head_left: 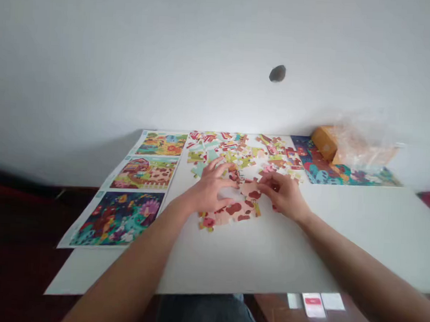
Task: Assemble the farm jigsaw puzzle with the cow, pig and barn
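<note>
1. White table (267,260), against a white wall (220,60); bare tabletop open toward the front edge and right.
2. Three printed picture sheets (134,190), in a column along the left edge.
3. Loose jigsaw pieces (233,147), scattered upper centre, reaching the far edge.
4. Brown-spotted joined jigsaw pieces (234,209), centre, between the hands.
5. Left hand (213,187): spread over the pieces. Right hand (280,195): apart from it, fingers curled at their far edge; any grip cannot be told.
6. Cardboard box (324,142) in a clear plastic bag (363,149), upper right.

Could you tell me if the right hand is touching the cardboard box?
Apart: the head view shows puzzle pieces lying between the right hand and the cardboard box.
</note>
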{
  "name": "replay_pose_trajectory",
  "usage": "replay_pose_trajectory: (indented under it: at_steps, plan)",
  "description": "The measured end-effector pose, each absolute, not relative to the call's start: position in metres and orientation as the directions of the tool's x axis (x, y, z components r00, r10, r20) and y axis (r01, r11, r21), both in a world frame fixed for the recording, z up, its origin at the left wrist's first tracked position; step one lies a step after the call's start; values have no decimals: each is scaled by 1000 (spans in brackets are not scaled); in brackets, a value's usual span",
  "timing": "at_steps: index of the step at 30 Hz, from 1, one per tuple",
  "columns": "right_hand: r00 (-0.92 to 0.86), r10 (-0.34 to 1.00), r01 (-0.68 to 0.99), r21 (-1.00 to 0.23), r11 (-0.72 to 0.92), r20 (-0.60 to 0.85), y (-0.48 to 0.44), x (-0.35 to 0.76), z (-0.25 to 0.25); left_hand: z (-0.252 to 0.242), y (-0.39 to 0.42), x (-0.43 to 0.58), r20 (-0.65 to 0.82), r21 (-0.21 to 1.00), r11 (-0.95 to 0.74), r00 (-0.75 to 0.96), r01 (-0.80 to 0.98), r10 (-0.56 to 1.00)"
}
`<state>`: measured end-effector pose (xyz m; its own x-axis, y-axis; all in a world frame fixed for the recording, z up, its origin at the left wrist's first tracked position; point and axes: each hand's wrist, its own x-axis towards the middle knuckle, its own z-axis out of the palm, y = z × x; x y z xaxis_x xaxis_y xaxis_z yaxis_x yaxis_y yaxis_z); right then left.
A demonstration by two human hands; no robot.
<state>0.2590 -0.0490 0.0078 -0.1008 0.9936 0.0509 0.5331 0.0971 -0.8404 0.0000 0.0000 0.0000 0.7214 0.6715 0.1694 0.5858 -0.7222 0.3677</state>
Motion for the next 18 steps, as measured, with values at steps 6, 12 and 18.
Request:
replay_pose_trajectory:
  at_steps: [6,12,18]
  plan:
    - [-72,996,514,-854,75,44,-48,257,10,-5,-4,5,141,400,-699,714,592,685]
    - [-138,988,517,-846,133,71,-48,255,8,-4,-3,6,187,422,-699,698,578,691]
    - [-167,983,520,-840,156,80,-51,247,0,4,-1,1,330,457,-692,616,559,715]
